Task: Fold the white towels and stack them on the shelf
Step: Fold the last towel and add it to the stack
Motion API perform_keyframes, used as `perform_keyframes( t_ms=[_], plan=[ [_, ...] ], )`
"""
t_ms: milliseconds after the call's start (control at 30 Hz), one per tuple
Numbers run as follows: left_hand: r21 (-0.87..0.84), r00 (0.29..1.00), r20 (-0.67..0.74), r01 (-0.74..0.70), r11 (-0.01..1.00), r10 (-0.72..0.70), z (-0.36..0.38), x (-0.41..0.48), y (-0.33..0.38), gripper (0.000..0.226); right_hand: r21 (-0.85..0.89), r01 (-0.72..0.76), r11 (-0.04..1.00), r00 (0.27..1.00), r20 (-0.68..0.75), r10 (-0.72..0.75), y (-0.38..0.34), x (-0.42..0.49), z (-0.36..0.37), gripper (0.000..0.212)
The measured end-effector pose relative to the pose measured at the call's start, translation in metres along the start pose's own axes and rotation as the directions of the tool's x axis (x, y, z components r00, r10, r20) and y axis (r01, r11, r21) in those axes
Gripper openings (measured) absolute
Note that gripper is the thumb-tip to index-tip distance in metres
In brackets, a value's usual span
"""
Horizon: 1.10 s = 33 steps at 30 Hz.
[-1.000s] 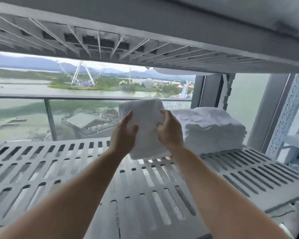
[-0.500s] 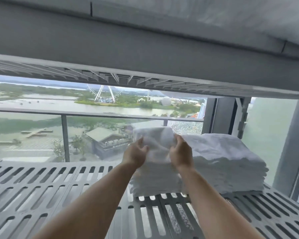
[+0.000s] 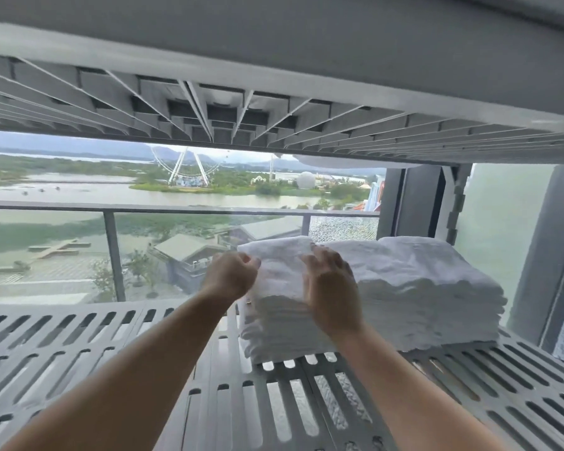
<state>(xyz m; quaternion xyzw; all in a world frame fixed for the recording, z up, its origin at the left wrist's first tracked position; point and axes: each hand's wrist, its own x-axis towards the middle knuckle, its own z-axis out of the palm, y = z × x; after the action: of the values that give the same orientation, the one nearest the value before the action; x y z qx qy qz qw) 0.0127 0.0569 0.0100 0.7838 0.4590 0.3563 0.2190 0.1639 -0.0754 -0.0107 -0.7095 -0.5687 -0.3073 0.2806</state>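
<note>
A folded white towel [image 3: 279, 255] lies on top of the left pile of folded towels [image 3: 274, 333] on the slotted grey shelf [image 3: 111, 346]. My left hand [image 3: 232, 276] is curled at this towel's left edge, fingers closed on it. Over the towel's front right part, my right hand [image 3: 332, 288] rests flat with its fingers spread. A second, wider pile of white towels [image 3: 437, 288] stands right beside the first, touching it.
The ribbed underside of the upper shelf [image 3: 274, 125] hangs close above the piles. Behind the shelf are a glass window and a balcony rail [image 3: 176, 209]. A grey upright post [image 3: 534, 255] stands at the right. The shelf's left half holds nothing.
The folded towel, held upright in both hands, has gone forward and down onto the left pile. My right hand has opened flat on it.
</note>
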Motion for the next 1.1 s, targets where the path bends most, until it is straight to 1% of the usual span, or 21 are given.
perform_keyframes(
  t_ms=[33, 67, 100, 133, 167, 200, 267, 300, 333, 433, 567, 633, 733, 800, 867, 900, 1000, 1033, 1100],
  plan=[
    [-0.050, 0.999, -0.054, -0.010, 0.999, 0.007, -0.003, 0.002, -0.004, 0.032, 0.008, 0.069, 0.998, 0.995, -0.066, -0.068, -0.010, -0.008, 0.003, 0.034],
    [-0.146, 0.997, -0.073, -0.011, 0.989, 0.000, -0.003, 0.004, -0.008, 0.033, 0.016, 0.104, 0.994, 0.991, -0.092, -0.102, -0.020, -0.018, 0.008, 0.036],
    [-0.267, 0.999, -0.048, 0.003, 0.964, -0.017, -0.001, 0.005, -0.012, 0.036, 0.018, 0.092, 0.996, 0.992, -0.085, -0.090, -0.029, -0.026, 0.013, 0.040],
    [-0.398, 1.000, 0.006, 0.031, 0.917, -0.031, 0.004, 0.004, -0.014, 0.041, 0.016, 0.048, 0.999, 0.997, -0.064, -0.047, -0.034, -0.033, 0.019, 0.046],
    [-0.529, 0.995, 0.080, 0.086, 0.844, -0.051, 0.013, 0.003, -0.016, 0.045, 0.014, 0.000, 1.000, 0.999, -0.040, 0.001, -0.036, -0.039, 0.023, 0.050],
    [-0.645, 0.986, 0.151, 0.152, 0.749, -0.070, 0.022, 0.001, -0.018, 0.048, 0.013, -0.026, 1.000, 0.999, -0.026, 0.026, -0.036, -0.043, 0.027, 0.054],
    [-0.821, 0.962, 0.266, 0.260, 0.509, -0.062, 0.038, -0.001, -0.017, 0.052, 0.017, -0.027, 0.999, 0.999, -0.037, 0.028, -0.035, -0.046, 0.034, 0.057],
    [-0.860, 0.957, 0.285, 0.278, 0.428, -0.049, 0.043, -0.002, -0.015, 0.052, 0.019, -0.038, 0.999, 0.998, -0.052, 0.039, -0.036, -0.047, 0.037, 0.056],
    [-0.880, 0.959, 0.283, 0.274, 0.388, -0.037, 0.046, -0.001, -0.012, 0.051, 0.023, -0.060, 0.998, 0.996, -0.066, 0.061, -0.037, -0.045, 0.040, 0.053],
    [-0.903, 0.957, 0.291, 0.282, 0.324, -0.023, 0.049, 0.001, -0.011, 0.050, 0.025, -0.125, 0.992, 0.984, -0.127, 0.127, -0.046, -0.042, 0.050, 0.044],
    [-0.887, 0.922, 0.387, 0.371, 0.276, 0.003, 0.045, 0.003, -0.015, 0.046, 0.022, -0.122, 0.992, 0.978, -0.168, 0.123, -0.051, -0.038, 0.060, 0.039],
    [-0.890, 0.922, 0.386, 0.366, 0.270, 0.021, 0.045, 0.002, -0.015, 0.046, 0.023, -0.127, 0.992, 0.975, -0.183, 0.129, -0.052, -0.034, 0.062, 0.037],
    [-0.890, 0.931, 0.364, 0.337, 0.308, 0.033, 0.048, 0.004, -0.020, 0.045, -0.003, -0.132, 0.991, 0.976, -0.177, 0.130, -0.052, -0.031, 0.062, 0.036],
    [-0.876, 0.930, 0.365, 0.327, 0.355, 0.045, 0.046, 0.010, -0.024, 0.049, -0.017, -0.112, 0.994, 0.980, -0.168, 0.107, -0.051, -0.032, 0.060, 0.038],
    [-0.860, 0.930, 0.360, 0.302, 0.412, 0.069, 0.040, 0.018, -0.026, 0.052, -0.028, -0.070, 0.997, 0.984, -0.167, 0.064, -0.046, -0.035, 0.059, 0.040],
    [-0.858, 0.933, 0.352, 0.291, 0.423, 0.074, 0.036, 0.020, -0.026, 0.052, -0.029, -0.040, 0.999, 0.984, -0.175, 0.035, -0.044, -0.037, 0.058, 0.041],
    [-0.858, 0.944, 0.324, 0.267, 0.439, 0.059, 0.036, 0.019, -0.027, 0.042, -0.031, 0.020, 0.999, 0.981, -0.194, -0.026, -0.038, -0.042, 0.059, 0.051],
    [-0.862, 0.944, 0.322, 0.263, 0.433, 0.068, 0.040, 0.019, -0.028, 0.040, -0.035, 0.023, 0.999, 0.981, -0.191, -0.029, -0.038, -0.042, 0.059, 0.055],
    [-0.884, 0.941, 0.328, 0.274, 0.378, 0.083, 0.050, 0.018, -0.031, 0.043, -0.033, 0.018, 0.999, 0.985, -0.170, -0.023, -0.041, -0.040, 0.062, 0.060]
  ],
)
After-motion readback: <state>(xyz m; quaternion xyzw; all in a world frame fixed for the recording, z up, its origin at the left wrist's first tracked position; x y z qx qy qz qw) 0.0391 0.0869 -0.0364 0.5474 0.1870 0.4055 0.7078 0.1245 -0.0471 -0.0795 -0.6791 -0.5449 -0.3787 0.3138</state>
